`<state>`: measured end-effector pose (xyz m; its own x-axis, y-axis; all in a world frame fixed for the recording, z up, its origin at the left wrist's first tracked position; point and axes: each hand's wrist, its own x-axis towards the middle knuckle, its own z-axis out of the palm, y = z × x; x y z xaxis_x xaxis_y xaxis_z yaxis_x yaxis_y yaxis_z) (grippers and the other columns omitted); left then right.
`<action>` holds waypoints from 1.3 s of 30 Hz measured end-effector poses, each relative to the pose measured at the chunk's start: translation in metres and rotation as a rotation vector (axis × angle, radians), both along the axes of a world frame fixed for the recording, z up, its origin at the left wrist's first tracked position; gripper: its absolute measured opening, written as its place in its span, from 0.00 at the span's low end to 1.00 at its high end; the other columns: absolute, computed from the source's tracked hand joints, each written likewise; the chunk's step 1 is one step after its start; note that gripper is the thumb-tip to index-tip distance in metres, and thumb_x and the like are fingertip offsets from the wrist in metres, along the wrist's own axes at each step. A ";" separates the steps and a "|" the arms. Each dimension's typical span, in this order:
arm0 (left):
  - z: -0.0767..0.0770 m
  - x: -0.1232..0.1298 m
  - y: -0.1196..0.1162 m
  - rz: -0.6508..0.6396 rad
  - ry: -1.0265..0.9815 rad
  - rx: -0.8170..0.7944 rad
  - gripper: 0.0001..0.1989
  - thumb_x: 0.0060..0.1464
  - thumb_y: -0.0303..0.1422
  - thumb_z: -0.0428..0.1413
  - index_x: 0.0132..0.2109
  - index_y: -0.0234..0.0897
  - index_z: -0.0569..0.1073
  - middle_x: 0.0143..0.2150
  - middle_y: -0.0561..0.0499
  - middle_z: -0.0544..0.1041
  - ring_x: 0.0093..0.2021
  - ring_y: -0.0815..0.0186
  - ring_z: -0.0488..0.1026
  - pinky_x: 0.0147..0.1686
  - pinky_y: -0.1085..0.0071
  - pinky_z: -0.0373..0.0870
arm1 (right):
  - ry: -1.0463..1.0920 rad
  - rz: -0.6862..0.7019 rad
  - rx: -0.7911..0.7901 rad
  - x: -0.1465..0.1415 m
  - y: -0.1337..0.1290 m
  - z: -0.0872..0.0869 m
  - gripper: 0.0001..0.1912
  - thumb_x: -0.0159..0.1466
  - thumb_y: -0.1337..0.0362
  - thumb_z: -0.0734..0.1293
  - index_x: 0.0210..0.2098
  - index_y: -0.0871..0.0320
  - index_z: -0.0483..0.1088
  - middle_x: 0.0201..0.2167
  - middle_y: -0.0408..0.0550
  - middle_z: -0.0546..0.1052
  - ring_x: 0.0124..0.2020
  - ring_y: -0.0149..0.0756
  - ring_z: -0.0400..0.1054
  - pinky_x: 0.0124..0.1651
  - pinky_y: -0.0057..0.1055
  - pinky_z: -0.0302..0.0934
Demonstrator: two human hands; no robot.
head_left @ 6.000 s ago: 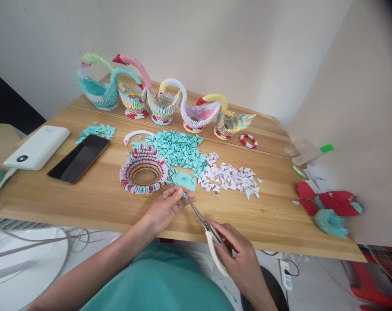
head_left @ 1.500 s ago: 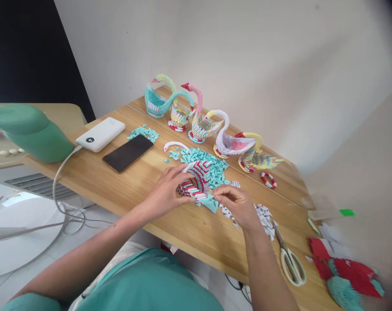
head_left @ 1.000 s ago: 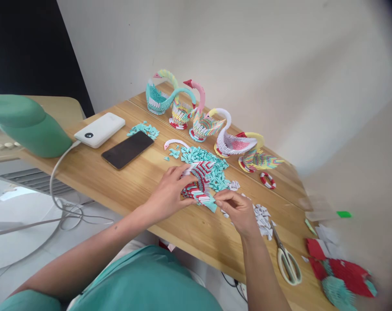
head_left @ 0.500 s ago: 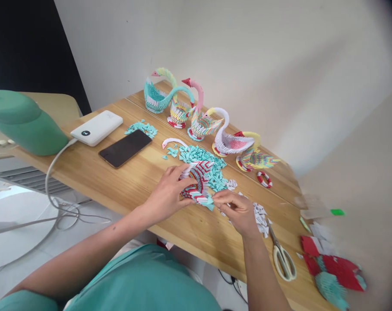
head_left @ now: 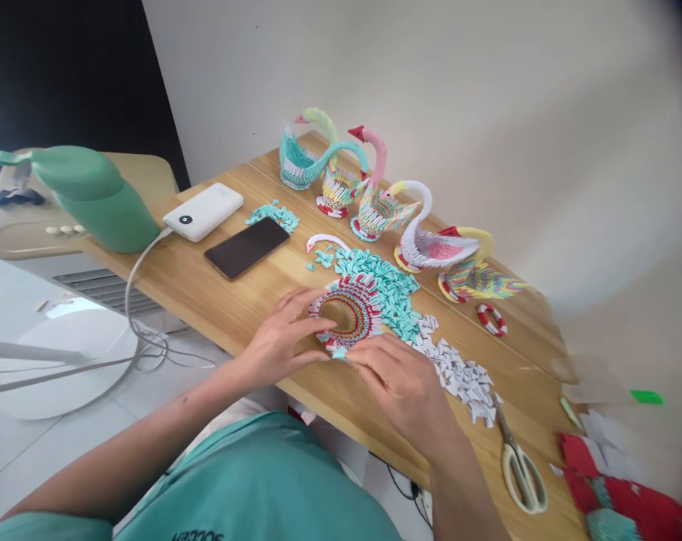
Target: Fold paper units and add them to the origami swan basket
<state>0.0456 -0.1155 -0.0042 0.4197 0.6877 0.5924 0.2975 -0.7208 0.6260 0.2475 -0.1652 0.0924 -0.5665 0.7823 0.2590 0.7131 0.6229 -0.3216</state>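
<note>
A round, open-centred ring of folded paper pieces (head_left: pixel 370 306), striped red, white and grey, rests on the table in front of me. My left hand (head_left: pixel 278 340) grips its left edge, with the thumb reaching over the opening. My right hand (head_left: pixel 402 379) pinches a teal folded paper piece (head_left: pixel 339 352) against the ring's near rim; the fingertips partly cover it. Just behind the ring spreads a heap of teal folded pieces (head_left: pixel 394 289). White folded pieces (head_left: pixel 459 376) lie to the right of it.
Several paper swans (head_left: pixel 431 248) line the back of the table. A small red-and-white ring (head_left: pixel 492 320), scissors (head_left: pixel 524 473) and paper sheets (head_left: pixel 628 488) lie to the right. On the left are a phone (head_left: pixel 247 248), a white power bank with cable (head_left: pixel 206 210) and a green bottle (head_left: pixel 101 203).
The paper ring has turned from a tilted, raised pose to lying flatter, its opening facing up. My right hand has shifted to its near edge. The whole view has swung slightly left.
</note>
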 end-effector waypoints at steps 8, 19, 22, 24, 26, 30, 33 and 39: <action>0.008 -0.001 0.009 -0.143 -0.063 0.105 0.07 0.59 0.30 0.57 0.43 0.40 0.78 0.55 0.43 0.73 0.58 0.57 0.66 0.59 0.53 0.62 | -0.014 -0.007 -0.042 0.000 0.002 -0.001 0.08 0.66 0.76 0.63 0.39 0.59 0.72 0.36 0.48 0.78 0.39 0.36 0.71 0.45 0.33 0.64; 0.014 0.000 0.013 -0.146 0.043 0.080 0.05 0.57 0.29 0.56 0.38 0.41 0.77 0.47 0.48 0.76 0.55 0.60 0.69 0.63 0.51 0.52 | 0.088 0.009 -0.013 0.007 0.004 -0.009 0.11 0.65 0.76 0.62 0.39 0.57 0.73 0.35 0.48 0.79 0.38 0.35 0.73 0.42 0.33 0.67; 0.015 0.004 0.012 -0.115 0.037 0.093 0.05 0.57 0.29 0.56 0.36 0.41 0.77 0.45 0.49 0.76 0.54 0.60 0.69 0.63 0.51 0.52 | 0.100 0.006 -0.004 0.007 0.003 -0.008 0.11 0.65 0.76 0.62 0.39 0.57 0.73 0.35 0.48 0.79 0.38 0.35 0.73 0.41 0.33 0.68; 0.017 0.006 0.012 -0.103 0.033 0.102 0.05 0.57 0.30 0.55 0.35 0.41 0.76 0.44 0.49 0.76 0.52 0.60 0.70 0.62 0.52 0.52 | 0.095 0.008 0.006 0.007 0.004 -0.006 0.12 0.65 0.76 0.62 0.39 0.57 0.74 0.35 0.49 0.80 0.38 0.36 0.74 0.40 0.33 0.68; 0.019 0.007 0.012 -0.094 0.037 0.107 0.05 0.57 0.29 0.55 0.34 0.41 0.76 0.43 0.49 0.76 0.51 0.61 0.70 0.62 0.52 0.52 | 0.086 0.012 0.019 0.008 0.004 -0.005 0.12 0.65 0.76 0.62 0.39 0.57 0.74 0.34 0.49 0.80 0.37 0.36 0.74 0.39 0.33 0.69; 0.022 0.009 0.011 -0.076 0.046 0.111 0.04 0.56 0.29 0.56 0.34 0.41 0.76 0.42 0.49 0.76 0.50 0.62 0.71 0.63 0.52 0.51 | 0.091 0.027 0.053 0.010 0.005 -0.006 0.12 0.65 0.76 0.62 0.39 0.56 0.75 0.34 0.49 0.79 0.37 0.36 0.74 0.40 0.34 0.70; 0.022 0.009 0.011 -0.061 0.048 0.114 0.04 0.56 0.30 0.56 0.34 0.40 0.75 0.42 0.49 0.76 0.49 0.62 0.71 0.63 0.52 0.50 | 0.072 0.030 0.054 0.011 0.004 -0.005 0.13 0.65 0.76 0.62 0.40 0.56 0.74 0.35 0.49 0.79 0.38 0.36 0.73 0.41 0.34 0.69; 0.020 0.011 0.011 -0.038 0.019 0.146 0.05 0.57 0.30 0.55 0.34 0.40 0.75 0.40 0.50 0.76 0.47 0.63 0.71 0.62 0.52 0.51 | -0.047 0.058 0.016 0.008 0.008 0.005 0.14 0.65 0.77 0.61 0.42 0.57 0.73 0.37 0.50 0.79 0.39 0.37 0.72 0.41 0.35 0.68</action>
<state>0.0569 -0.1040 0.0156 0.4560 0.5781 0.6767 0.2786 -0.8148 0.5084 0.2558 -0.1576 0.0979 -0.6223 0.7439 0.2435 0.6898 0.6682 -0.2786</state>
